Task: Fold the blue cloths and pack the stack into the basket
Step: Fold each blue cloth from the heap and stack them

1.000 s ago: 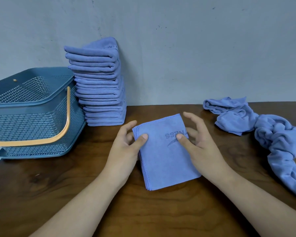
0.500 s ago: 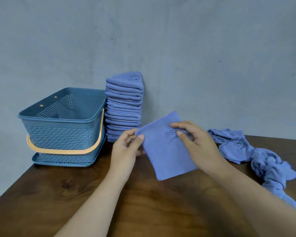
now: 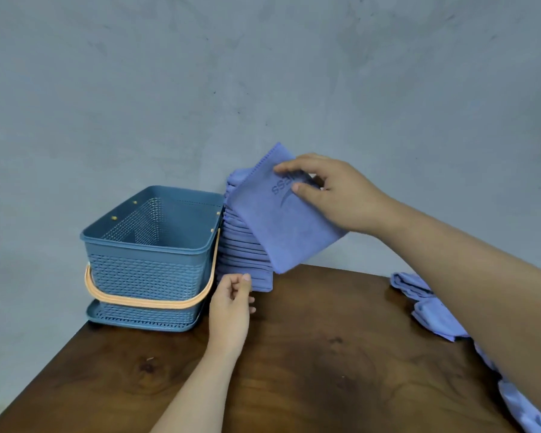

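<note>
Cloth [image 3: 275, 223], folded to a flat square, hangs tilted in the air in front of the top of the stack [image 3: 247, 260], pinched at its upper edge by the right hand [image 3: 334, 192], thumb on the printed face and fingers over the rim. It looks light, soft and limp, so a grip near a folded edge with support beneath should keep the layers from sliding open. The left hand [image 3: 231, 304] rests by the stack's base, fingers loosely curled on nothing, beside the basket [image 3: 147, 264].

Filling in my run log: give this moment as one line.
right hand holds folded cloth above stack | left hand by stack base | basket empty
</note>
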Available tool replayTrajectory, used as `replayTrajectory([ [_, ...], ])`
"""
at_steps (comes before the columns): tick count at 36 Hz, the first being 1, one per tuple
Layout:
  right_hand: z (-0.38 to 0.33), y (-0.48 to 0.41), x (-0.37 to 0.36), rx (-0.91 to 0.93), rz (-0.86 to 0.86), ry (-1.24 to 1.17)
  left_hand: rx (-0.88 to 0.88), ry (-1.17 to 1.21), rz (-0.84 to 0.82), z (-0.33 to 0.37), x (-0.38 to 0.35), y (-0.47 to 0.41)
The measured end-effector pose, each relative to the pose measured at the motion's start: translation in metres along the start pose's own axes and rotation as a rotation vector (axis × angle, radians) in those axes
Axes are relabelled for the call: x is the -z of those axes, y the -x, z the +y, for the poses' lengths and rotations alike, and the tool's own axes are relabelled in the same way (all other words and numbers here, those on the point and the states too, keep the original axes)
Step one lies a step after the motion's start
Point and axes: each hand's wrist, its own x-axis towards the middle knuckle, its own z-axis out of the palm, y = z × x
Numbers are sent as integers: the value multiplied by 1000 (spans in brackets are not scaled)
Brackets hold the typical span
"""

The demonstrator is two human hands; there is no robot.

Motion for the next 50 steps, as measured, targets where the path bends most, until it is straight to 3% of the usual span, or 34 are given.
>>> replayTrajectory([
  [6, -5, -59, -1, -14, 16, -102, 67, -1, -37, -5, -4, -1],
  [11, 7, -113, 4, -110, 226, -319, 82, -13, -66, -9, -4, -3],
  [17, 59, -164, -14, -408, 411, -699, 70, -28, -58, -9, -4, -5],
  [21, 88, -150, -61, -749, 203, -794, 57, -37, -77, -9, -4, -5],
  [23, 102, -140, -82, -830, 84, -720, 55, -48, -86, -12, -5, -5],
  [26, 119, -138, -93, -826, 94, -650, 38, -86, -101, -16, -5, -6],
  [36, 123, -154, -74, -746, 144, -774, 24, -145, -123, -15, -5, -3],
  [46, 133, -140, -82, -720, 101, -509, 26, -189, -151, -15, -5, -2],
  [50, 130, -134, -70, -687, 249, -417, 23, -220, -173, -16, -5, -2],
])
